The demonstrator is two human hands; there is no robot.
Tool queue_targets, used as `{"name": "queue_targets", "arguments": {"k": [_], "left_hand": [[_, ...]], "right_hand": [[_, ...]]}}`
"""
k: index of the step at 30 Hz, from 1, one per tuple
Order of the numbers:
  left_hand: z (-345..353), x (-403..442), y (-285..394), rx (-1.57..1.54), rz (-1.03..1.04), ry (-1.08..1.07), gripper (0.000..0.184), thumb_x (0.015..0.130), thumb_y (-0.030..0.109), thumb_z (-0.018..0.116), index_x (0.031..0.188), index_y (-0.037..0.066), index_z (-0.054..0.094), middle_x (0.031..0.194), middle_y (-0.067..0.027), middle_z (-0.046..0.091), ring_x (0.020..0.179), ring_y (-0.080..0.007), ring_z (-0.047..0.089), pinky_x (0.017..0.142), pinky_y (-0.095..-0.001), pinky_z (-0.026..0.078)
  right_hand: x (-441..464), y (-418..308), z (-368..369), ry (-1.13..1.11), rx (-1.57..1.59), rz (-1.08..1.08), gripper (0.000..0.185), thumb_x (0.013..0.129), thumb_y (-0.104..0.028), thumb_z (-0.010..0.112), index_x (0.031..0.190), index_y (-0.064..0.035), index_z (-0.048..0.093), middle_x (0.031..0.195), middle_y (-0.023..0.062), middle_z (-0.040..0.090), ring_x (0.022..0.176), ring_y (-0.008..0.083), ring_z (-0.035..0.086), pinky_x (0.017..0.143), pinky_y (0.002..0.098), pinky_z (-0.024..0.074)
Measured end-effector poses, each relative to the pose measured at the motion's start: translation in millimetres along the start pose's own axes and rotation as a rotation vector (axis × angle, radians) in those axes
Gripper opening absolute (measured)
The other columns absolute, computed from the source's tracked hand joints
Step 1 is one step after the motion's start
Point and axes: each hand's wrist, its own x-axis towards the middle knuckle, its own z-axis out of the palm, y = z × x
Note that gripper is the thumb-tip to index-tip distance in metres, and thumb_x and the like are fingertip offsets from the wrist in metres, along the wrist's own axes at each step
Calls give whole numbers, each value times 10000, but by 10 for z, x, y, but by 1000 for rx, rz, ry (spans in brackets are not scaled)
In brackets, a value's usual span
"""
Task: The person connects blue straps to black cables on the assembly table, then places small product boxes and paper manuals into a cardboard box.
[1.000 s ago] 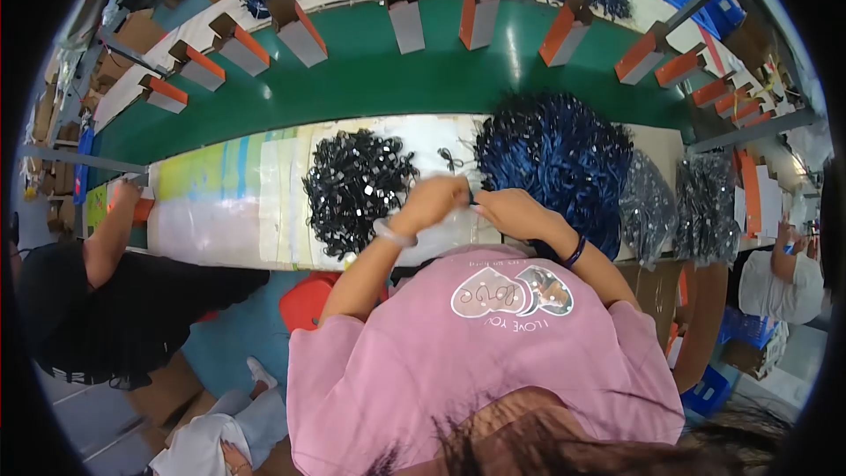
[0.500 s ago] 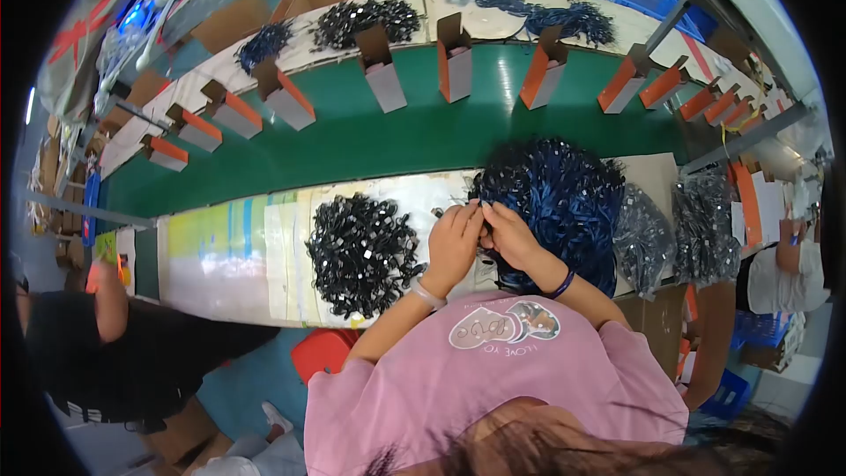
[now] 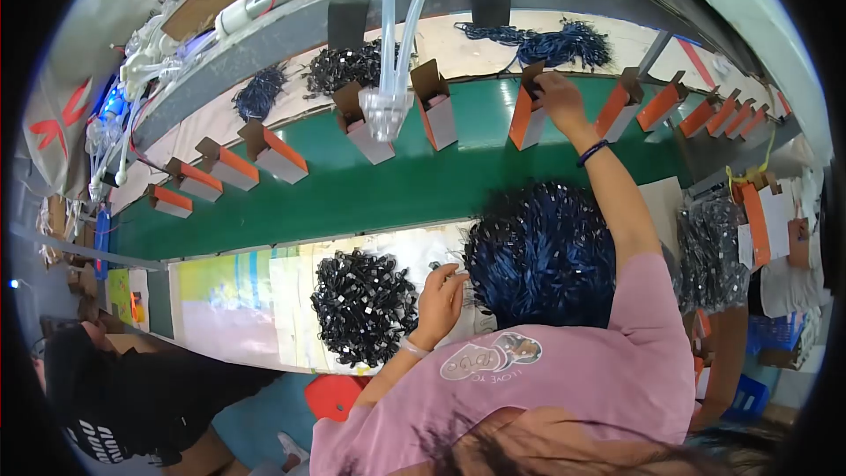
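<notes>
My right hand (image 3: 561, 99) is stretched out over the green belt, at the mouth of an upright orange and grey box (image 3: 528, 120). Its fingers are bent together at the flap, and what they hold, if anything, is hidden. My left hand (image 3: 440, 302) hovers above the white worktop (image 3: 291, 295), fingers slightly apart and curved, by the near-left edge of a big heap of dark blue cords (image 3: 542, 256). To its left lies a pile of black cords with small shiny metal ends (image 3: 363, 307).
More open boxes (image 3: 278, 154) stand in a row along the green belt (image 3: 352, 198). Cord bundles (image 3: 564, 42) lie on the far ledge. A clear plastic fitting (image 3: 388, 110) hangs close in front. Bagged cords (image 3: 712, 242) sit at right; a person in black (image 3: 132, 388) is at left.
My hands were together beside the blue heap; now the right has reached forward to a box. The left stayed near the heap. The view has shifted, bringing the hanging fitting lower.
</notes>
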Motion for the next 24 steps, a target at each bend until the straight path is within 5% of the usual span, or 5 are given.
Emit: {"name": "queue_targets", "arguments": {"k": [4, 9, 11, 14, 24], "left_hand": [[21, -86, -71, 24, -32, -28, 211, 791, -11, 612, 986, 63, 642, 1101, -149, 578, 984, -328, 560, 803, -381, 480], [101, -133, -102, -49, -107, -108, 254, 783, -13, 605, 1022, 66, 636, 1104, -167, 563, 997, -330, 559, 843, -388, 469], [119, -31, -14, -90, -92, -143, 258, 785, 6, 625, 1037, 61, 629, 1116, -164, 561, 979, -328, 567, 841, -387, 471], [142, 90, 132, -110, -54, -192, 252, 803, 12, 623, 1050, 60, 634, 1140, -156, 559, 1048, -324, 556, 854, -366, 471], [615, 590, 723, -88, 154, -215, 227, 765, 196, 718, 936, 61, 652, 903, -93, 558, 847, -288, 576, 697, -373, 485]], "right_hand": [[-23, -1, 122, -418, -394, -216, 204, 786, -174, 549, 944, -159, 677, 984, 41, 630, 1088, 235, 534, 879, 425, 391], [-73, -108, -10, -522, -497, -163, 333, 776, -112, 537, 1092, -137, 636, 1209, 75, 573, 1172, 263, 476, 942, 435, 365], [-203, -65, -4, -180, -382, -227, 370, 786, -100, 535, 1151, -115, 592, 1220, 94, 564, 1207, 272, 462, 985, 451, 349], [-388, -251, -228, -70, -189, -65, 376, 785, -55, 515, 1150, -116, 581, 1230, 103, 565, 1205, 296, 472, 976, 460, 371], [-1880, -1015, -1572, -281, 490, 204, 244, 837, -63, 610, 1080, -57, 629, 1122, 122, 605, 1154, 305, 500, 1002, 389, 378]]}}
